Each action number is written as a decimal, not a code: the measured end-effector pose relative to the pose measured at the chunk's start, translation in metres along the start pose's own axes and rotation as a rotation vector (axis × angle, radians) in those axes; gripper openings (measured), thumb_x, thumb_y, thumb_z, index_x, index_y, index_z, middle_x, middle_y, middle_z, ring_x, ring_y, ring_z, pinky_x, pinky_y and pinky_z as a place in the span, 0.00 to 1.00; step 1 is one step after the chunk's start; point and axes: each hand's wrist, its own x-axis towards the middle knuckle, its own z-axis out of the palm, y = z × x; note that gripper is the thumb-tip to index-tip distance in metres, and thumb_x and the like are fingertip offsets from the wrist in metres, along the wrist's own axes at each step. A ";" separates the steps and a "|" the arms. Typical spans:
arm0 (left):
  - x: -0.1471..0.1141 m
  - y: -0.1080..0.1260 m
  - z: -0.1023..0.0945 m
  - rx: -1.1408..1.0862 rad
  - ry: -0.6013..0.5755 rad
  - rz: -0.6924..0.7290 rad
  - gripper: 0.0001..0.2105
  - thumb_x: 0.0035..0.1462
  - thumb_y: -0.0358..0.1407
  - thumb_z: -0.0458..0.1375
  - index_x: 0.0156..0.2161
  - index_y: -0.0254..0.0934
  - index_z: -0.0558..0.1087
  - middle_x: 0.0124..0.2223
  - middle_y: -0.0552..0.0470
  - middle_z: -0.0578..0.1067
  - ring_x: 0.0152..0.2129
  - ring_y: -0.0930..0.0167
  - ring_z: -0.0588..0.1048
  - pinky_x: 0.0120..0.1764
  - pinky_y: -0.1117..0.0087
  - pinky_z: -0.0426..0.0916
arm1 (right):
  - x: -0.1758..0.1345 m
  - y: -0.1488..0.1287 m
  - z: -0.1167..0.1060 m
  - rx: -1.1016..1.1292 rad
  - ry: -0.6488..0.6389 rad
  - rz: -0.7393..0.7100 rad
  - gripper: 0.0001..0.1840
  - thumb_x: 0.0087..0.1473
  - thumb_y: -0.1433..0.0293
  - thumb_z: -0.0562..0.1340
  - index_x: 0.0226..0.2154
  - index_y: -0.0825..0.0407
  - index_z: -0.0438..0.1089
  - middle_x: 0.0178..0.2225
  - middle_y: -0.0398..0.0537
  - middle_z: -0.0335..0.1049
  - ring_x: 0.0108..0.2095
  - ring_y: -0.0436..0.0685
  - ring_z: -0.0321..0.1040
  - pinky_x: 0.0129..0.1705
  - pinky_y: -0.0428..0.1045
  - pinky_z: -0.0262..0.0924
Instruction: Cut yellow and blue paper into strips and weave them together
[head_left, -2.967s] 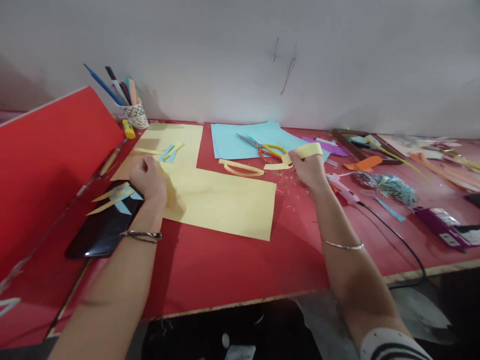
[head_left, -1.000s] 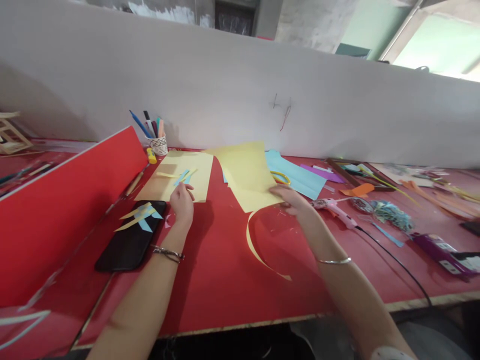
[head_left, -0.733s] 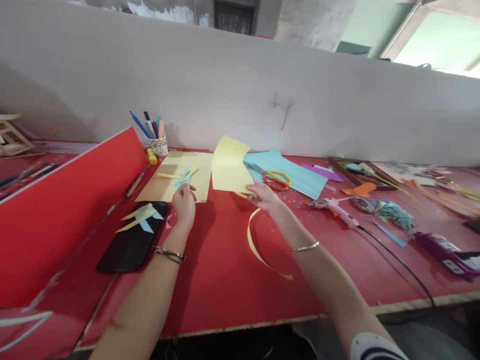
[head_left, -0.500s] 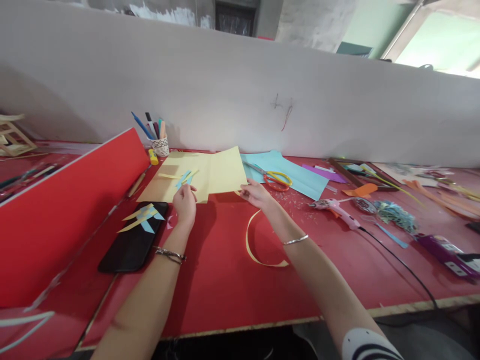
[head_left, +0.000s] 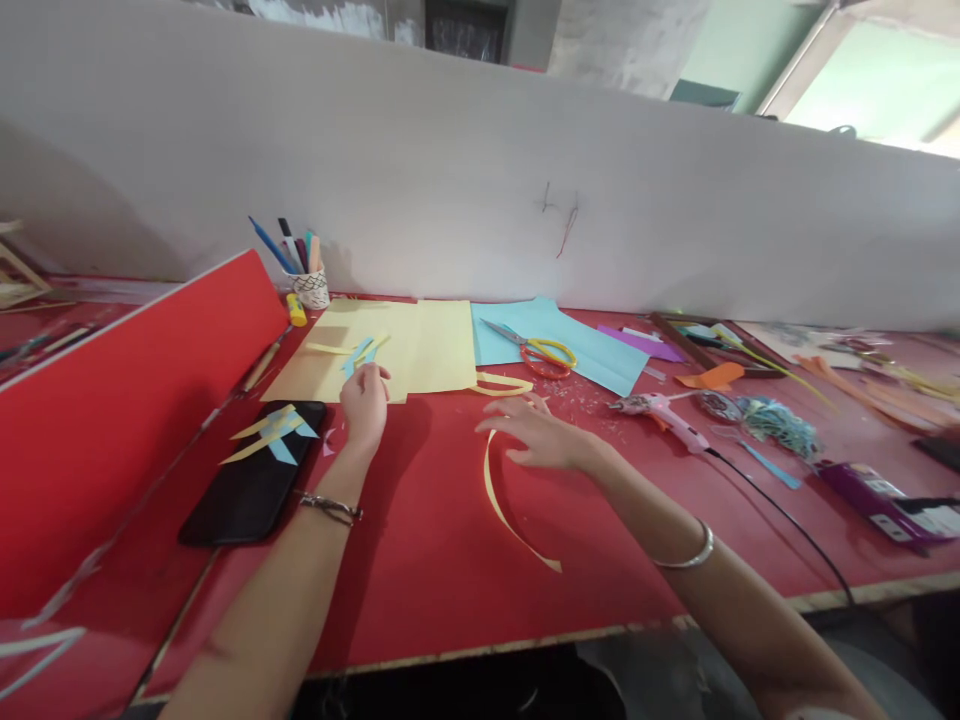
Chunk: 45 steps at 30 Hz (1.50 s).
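Note:
My left hand (head_left: 365,408) is closed in a pinch on a small piece of interlaced blue and yellow paper strips (head_left: 365,352), which rises past its fingertips in front of the yellow paper sheets (head_left: 442,345). My right hand (head_left: 536,432) is open, fingers apart and palm down over the red table. Just below its fingertips curves a loose yellow paper strip (head_left: 496,500); whether they touch it I cannot tell. Another yellow strip (head_left: 504,384), bent in a loop, lies beyond that hand. A second woven piece of yellow and blue strips (head_left: 277,432) rests on a black phone (head_left: 251,490).
Scissors (head_left: 547,355) with red and yellow handles lie on blue paper (head_left: 600,350). A pink glue gun (head_left: 667,415) trails its cord to the right, near a purple power strip (head_left: 881,505). A red board (head_left: 150,420) stands at left, a pen cup (head_left: 310,288) behind.
My right hand has let go of the yellow sheet's corner, moved nearer and spread its fingers. The lifted sheet now lies flat. The curved strip has straightened somewhat.

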 end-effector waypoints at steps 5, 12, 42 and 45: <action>-0.023 0.024 0.016 0.029 -0.347 0.093 0.09 0.48 0.36 0.46 0.22 0.37 0.64 0.14 0.59 0.61 0.12 0.77 0.61 0.19 0.76 0.57 | -0.011 -0.006 0.004 -0.248 0.248 0.051 0.12 0.52 0.72 0.50 0.24 0.51 0.67 0.28 0.44 0.68 0.33 0.53 0.64 0.53 0.67 0.27; -0.070 0.053 0.026 0.313 -1.085 0.433 0.28 0.45 0.27 0.51 0.54 0.42 0.55 0.50 0.47 0.66 0.41 0.69 0.69 0.39 0.69 0.66 | -0.023 -0.012 -0.007 -0.303 0.498 0.045 0.12 0.53 0.72 0.50 0.23 0.52 0.65 0.23 0.43 0.67 0.27 0.51 0.62 0.49 0.58 0.42; -0.084 0.018 -0.074 1.288 -0.956 1.310 0.17 0.52 0.20 0.43 0.41 0.35 0.70 0.30 0.51 0.74 0.27 0.73 0.72 0.30 0.73 0.64 | -0.091 0.020 0.031 -0.651 0.354 -0.078 0.14 0.54 0.78 0.48 0.27 0.56 0.67 0.29 0.51 0.67 0.30 0.55 0.60 0.36 0.50 0.54; -0.090 0.020 -0.069 1.279 -0.925 1.284 0.16 0.52 0.19 0.44 0.38 0.35 0.71 0.30 0.51 0.74 0.26 0.73 0.72 0.28 0.73 0.63 | -0.081 0.000 0.034 -0.560 0.344 -0.013 0.10 0.51 0.74 0.53 0.36 0.56 0.66 0.37 0.54 0.67 0.38 0.59 0.60 0.45 0.56 0.50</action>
